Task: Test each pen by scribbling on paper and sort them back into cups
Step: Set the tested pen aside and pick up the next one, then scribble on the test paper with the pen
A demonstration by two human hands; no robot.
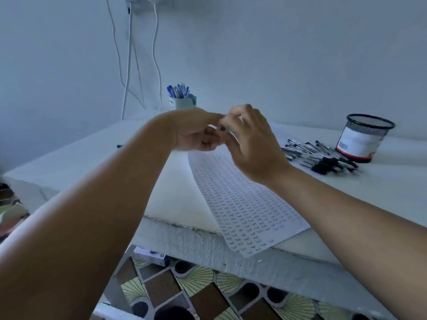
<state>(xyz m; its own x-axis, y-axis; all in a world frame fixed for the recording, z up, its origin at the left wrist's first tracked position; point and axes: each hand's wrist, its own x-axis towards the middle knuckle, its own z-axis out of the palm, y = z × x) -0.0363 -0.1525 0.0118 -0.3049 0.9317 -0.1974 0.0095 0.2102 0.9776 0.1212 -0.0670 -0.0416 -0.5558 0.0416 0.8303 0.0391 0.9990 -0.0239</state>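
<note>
Your left hand (196,132) and right hand (249,139) meet above the paper (242,204), fingers curled together round something small and dark; blurred, so you cannot tell whether it is a pen. The paper lies on the white table (80,158), covered in rows of marks. Loose pens (321,155) lie in a heap right of it, just beside the mesh cup (365,138). A white cup (181,102) of blue pens stands at the back.
</note>
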